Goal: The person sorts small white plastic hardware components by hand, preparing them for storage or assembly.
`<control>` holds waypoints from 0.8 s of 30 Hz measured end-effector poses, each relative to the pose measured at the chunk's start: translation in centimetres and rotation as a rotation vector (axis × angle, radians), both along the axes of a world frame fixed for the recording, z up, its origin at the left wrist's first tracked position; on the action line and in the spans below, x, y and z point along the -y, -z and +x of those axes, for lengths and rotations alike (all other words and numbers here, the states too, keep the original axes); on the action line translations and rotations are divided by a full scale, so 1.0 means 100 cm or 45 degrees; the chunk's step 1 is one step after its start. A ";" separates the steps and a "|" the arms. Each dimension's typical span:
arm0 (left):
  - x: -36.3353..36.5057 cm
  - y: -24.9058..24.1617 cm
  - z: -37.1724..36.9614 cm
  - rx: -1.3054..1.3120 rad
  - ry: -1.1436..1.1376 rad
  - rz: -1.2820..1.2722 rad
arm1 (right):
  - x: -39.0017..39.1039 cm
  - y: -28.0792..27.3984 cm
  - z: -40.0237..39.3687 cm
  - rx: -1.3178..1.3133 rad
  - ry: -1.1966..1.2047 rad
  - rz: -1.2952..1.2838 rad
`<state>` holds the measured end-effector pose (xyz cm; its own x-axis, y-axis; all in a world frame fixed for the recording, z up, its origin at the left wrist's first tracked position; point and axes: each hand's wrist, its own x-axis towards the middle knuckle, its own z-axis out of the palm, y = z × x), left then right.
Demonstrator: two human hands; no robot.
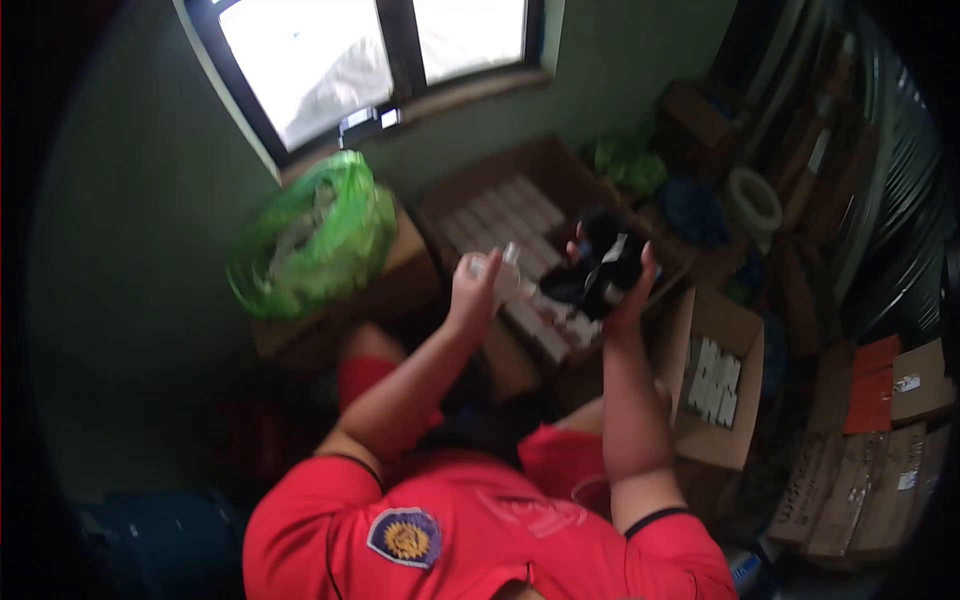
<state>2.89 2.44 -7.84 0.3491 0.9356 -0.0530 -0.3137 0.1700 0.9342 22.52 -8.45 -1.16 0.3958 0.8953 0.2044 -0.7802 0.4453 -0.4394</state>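
My left hand (473, 288) is closed round a small clear-and-whitish piece, maybe plastic, whose kind I cannot make out (507, 272). To its right, my right hand (634, 288) grips a black bundle (598, 278) with a pale strip across it; blur hides exactly what it is. Both hands are raised over a large open carton (555, 160). Inside that carton lie rows of small white boxes (505, 212), partly covered by my hands and the black bundle.
A green plastic bag (325, 235) sits on a cardboard box (405, 252) at left, below the window (300, 60). Right of my forearm, an open carton (742, 325) contains small white boxes (715, 383). Flattened cartons (830, 490) and a tape-like roll (755, 200) are farther right.
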 end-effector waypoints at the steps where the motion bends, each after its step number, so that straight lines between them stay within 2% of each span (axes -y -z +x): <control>1: 0.006 -0.006 -0.008 -0.058 0.139 -0.115 | -0.002 0.000 0.001 0.084 0.057 0.012; 2: 0.018 -0.018 -0.006 -0.039 0.144 -0.213 | -0.008 0.004 -0.003 0.316 0.213 -0.015; 3: 0.024 -0.025 -0.006 -0.127 0.274 -0.226 | -0.012 0.011 -0.011 0.532 0.279 -0.091; 5: 0.036 -0.032 -0.005 -0.288 0.545 -0.229 | -0.015 0.015 -0.036 1.373 0.738 -0.171; 6: 0.045 -0.034 -0.002 -0.374 0.554 -0.084 | -0.018 0.016 -0.043 1.801 0.969 -0.194; 9: 0.038 -0.040 -0.009 -0.356 0.686 -0.400 | -0.019 0.023 -0.050 1.189 0.805 -0.020; 10: 0.038 -0.042 -0.011 -0.300 0.674 -0.541 | -0.015 0.016 -0.043 1.176 0.561 0.061; 11: 0.036 -0.047 -0.011 -0.263 0.660 -0.520 | -0.012 0.008 -0.038 1.341 0.379 0.053; 13: 0.035 -0.064 -0.011 -0.191 0.625 -0.476 | -0.005 -0.013 -0.044 1.810 0.503 0.064; 16: 0.030 -0.093 -0.014 -0.300 0.664 -0.203 | -0.002 -0.014 -0.051 1.821 0.532 -0.103; 18: 0.028 -0.091 -0.012 -0.225 0.658 -0.033 | 0.000 -0.012 -0.055 1.644 0.491 -0.244; 21: 0.029 -0.080 -0.010 -0.564 0.323 0.732 | -0.001 -0.004 -0.054 1.522 0.530 -0.303; 22: 0.037 -0.107 -0.012 -0.686 0.242 0.845 | -0.002 -0.003 -0.054 1.537 0.574 -0.303; 24: 0.034 -0.114 -0.010 -0.852 0.217 1.116 | -0.006 0.000 -0.052 1.629 0.628 -0.351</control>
<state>1.91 -0.98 3.56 0.6246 0.6842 0.3766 0.2622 -0.6379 0.7241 17.28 -7.86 -1.17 0.3529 0.7901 0.5011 0.4335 0.3366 -0.8360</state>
